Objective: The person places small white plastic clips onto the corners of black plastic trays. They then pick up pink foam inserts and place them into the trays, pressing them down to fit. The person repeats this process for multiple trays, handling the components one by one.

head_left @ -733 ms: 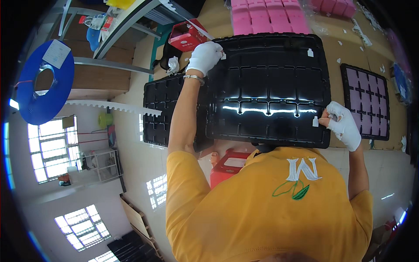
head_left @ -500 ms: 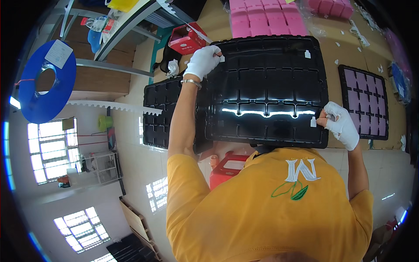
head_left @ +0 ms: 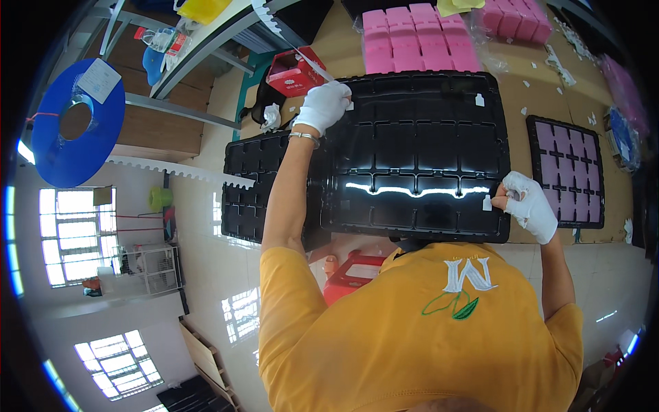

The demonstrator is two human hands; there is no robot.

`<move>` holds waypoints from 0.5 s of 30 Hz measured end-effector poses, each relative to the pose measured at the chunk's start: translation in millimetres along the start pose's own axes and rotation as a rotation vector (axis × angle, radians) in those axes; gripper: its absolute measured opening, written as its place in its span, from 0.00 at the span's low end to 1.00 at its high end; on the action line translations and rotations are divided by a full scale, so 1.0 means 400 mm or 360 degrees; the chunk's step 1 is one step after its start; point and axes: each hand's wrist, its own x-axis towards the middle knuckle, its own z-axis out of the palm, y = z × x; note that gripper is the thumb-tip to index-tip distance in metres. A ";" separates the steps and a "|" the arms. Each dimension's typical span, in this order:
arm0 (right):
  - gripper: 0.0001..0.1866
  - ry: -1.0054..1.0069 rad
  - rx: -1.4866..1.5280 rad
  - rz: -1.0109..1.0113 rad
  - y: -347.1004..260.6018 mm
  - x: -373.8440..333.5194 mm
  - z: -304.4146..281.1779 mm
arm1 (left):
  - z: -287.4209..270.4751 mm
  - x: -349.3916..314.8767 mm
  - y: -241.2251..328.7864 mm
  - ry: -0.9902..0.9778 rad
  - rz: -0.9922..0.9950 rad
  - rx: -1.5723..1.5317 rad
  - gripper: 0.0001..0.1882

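A large black plastic tray (head_left: 412, 147) with a grid of shallow compartments lies before me. My left hand (head_left: 324, 108), in a white glove, is at the tray's far left corner. Its fingers are closed on a small white label (head_left: 351, 106), mostly covered by the fingertips. At the near right corner my right hand (head_left: 528, 204), in a white glove with bare fingertips, pinches the edge of another label (head_left: 487, 202). A third white label (head_left: 480, 100) sits at the far right corner, with no hand on it.
Another black tray (head_left: 244, 189) lies at left, beside a notched white strip (head_left: 178, 168). A red box (head_left: 295, 72), pink foam blocks (head_left: 419, 41) and a smaller tray with purple inserts (head_left: 568, 172) surround the work. A blue reel (head_left: 51, 130) hangs left; a red stool (head_left: 351, 275) stands below.
The whole view has shifted slightly, so the tray appears a little lower. My left fingers have drawn in closer over the far left label; my right hand stays at the near right one.
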 end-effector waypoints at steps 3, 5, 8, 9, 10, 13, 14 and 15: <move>0.10 0.0013 0.0037 0.0002 0.009 -0.001 0.003 | 0.010 -0.003 0.003 0.0113 0.0095 0.0083 0.07; 0.10 0.0033 0.0068 -0.0007 0.012 -0.004 0.005 | 0.023 -0.014 0.006 0.0223 0.0187 0.0211 0.06; 0.10 0.0053 0.0124 -0.0011 0.011 -0.007 0.007 | 0.048 -0.045 0.011 0.0482 0.0272 0.0236 0.05; 0.11 0.0058 0.0144 -0.0009 0.010 -0.008 0.007 | 0.053 -0.057 0.013 0.0583 0.0292 0.0215 0.05; 0.11 0.0057 0.0149 -0.0011 0.013 -0.009 0.009 | 0.055 -0.072 0.018 0.0669 0.0252 0.0183 0.06; 0.10 0.0039 0.0133 -0.0008 0.019 -0.005 0.009 | 0.064 -0.074 0.022 0.0702 0.0172 0.0122 0.06; 0.10 0.0024 0.0108 -0.0004 0.018 -0.004 0.007 | 0.069 -0.071 0.018 0.0678 0.0144 0.0092 0.05; 0.10 0.0010 0.0083 0.0000 0.018 -0.004 0.006 | 0.077 -0.063 0.010 0.0655 0.0115 0.0063 0.04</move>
